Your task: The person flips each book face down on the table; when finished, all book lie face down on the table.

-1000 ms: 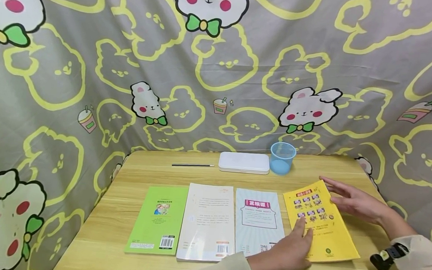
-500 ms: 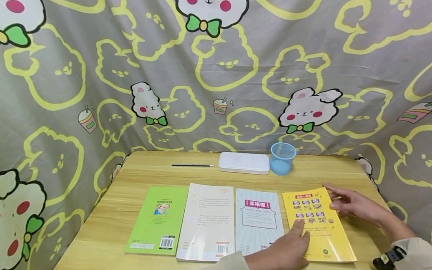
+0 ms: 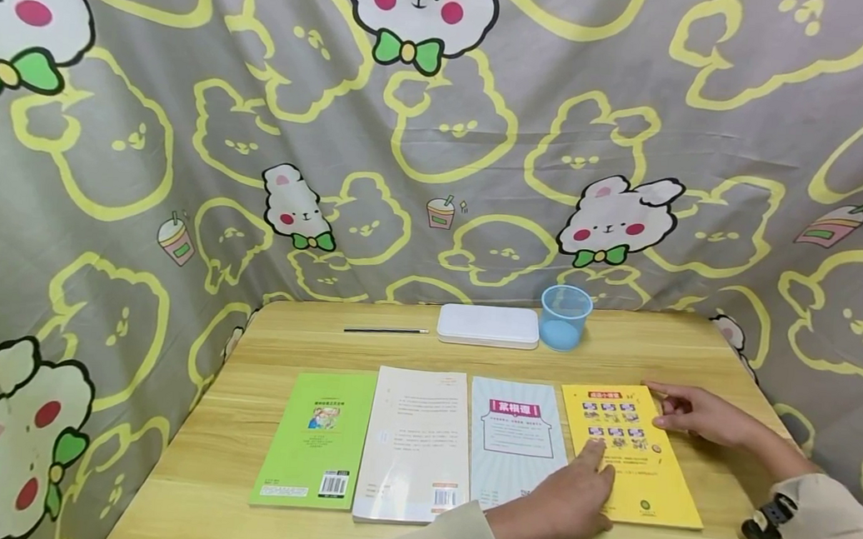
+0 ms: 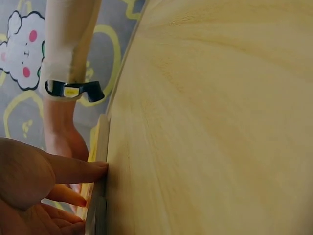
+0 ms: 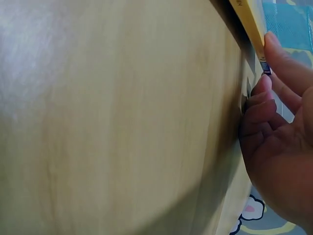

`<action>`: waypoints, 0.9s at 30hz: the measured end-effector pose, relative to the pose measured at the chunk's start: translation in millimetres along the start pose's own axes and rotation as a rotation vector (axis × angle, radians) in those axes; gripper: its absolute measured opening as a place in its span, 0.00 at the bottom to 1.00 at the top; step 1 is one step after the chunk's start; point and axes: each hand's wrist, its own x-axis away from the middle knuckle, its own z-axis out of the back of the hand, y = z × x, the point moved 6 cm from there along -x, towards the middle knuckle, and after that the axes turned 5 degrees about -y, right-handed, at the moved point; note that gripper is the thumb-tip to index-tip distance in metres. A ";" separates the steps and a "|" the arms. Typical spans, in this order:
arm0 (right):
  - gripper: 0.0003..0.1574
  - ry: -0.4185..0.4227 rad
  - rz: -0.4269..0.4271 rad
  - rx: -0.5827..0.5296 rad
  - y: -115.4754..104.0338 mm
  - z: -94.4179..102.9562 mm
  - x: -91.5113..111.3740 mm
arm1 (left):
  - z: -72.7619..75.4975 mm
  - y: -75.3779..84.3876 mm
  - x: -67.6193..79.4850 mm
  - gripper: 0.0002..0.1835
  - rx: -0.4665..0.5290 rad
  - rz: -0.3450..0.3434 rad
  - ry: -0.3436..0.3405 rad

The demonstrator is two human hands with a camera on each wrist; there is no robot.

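Note:
A yellow book point(image 3: 638, 476) lies on the wooden table at the right of the row, back cover up as far as the print suggests. My left hand point(image 3: 561, 500) rests over its near left part, fingers fairly straight on the cover. In the left wrist view, the left thumb point(image 4: 80, 170) touches the book's near edge. At the far right corner, my right hand point(image 3: 702, 418) holds the book between thumb and fingers. The right wrist view shows the thumb point(image 5: 281, 54) against the yellow book point(image 5: 252, 24), with the other fingers curled near the tabletop.
Left of the yellow book lie a pale blue book point(image 3: 517, 442), a cream book point(image 3: 418, 444) and a green book point(image 3: 314, 441). Behind stand a white case point(image 3: 488, 325) and a blue cup point(image 3: 565, 316), with a pencil point(image 3: 385, 330) beside the case. A patterned curtain point(image 3: 411, 134) hangs behind.
The yellow book's far end has come down and the book has straightened, its right side shifting slightly left. Both hands have moved with it, the right one nearer to me and lower.

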 end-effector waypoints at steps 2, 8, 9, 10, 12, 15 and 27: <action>0.45 0.009 0.001 0.021 -1.3 -0.5 -0.4 | -0.1 -0.6 0.3 0.40 -0.002 0.000 0.000; 0.45 0.026 -0.011 0.058 -6.6 -2.7 -0.7 | 0.9 -1.9 1.7 0.39 0.019 0.003 -0.006; 0.45 0.027 -0.020 0.061 -7.2 -3.1 -0.5 | 1.3 -2.1 2.0 0.39 0.024 0.003 -0.007; 0.45 0.029 -0.027 0.065 -8.0 -3.5 -0.4 | 1.6 -2.4 2.2 0.39 0.027 0.004 -0.008; 0.46 0.033 -0.041 0.070 -9.1 -4.0 -0.2 | 2.3 -2.8 2.8 0.39 0.031 0.003 -0.008; 0.47 0.034 -0.051 0.070 -11.0 -4.4 -0.2 | 2.9 -3.6 3.0 0.39 0.029 0.004 -0.003; 0.47 0.036 -0.048 0.057 -10.5 -6.9 1.2 | 2.2 -5.1 3.2 0.39 0.065 -0.009 -0.008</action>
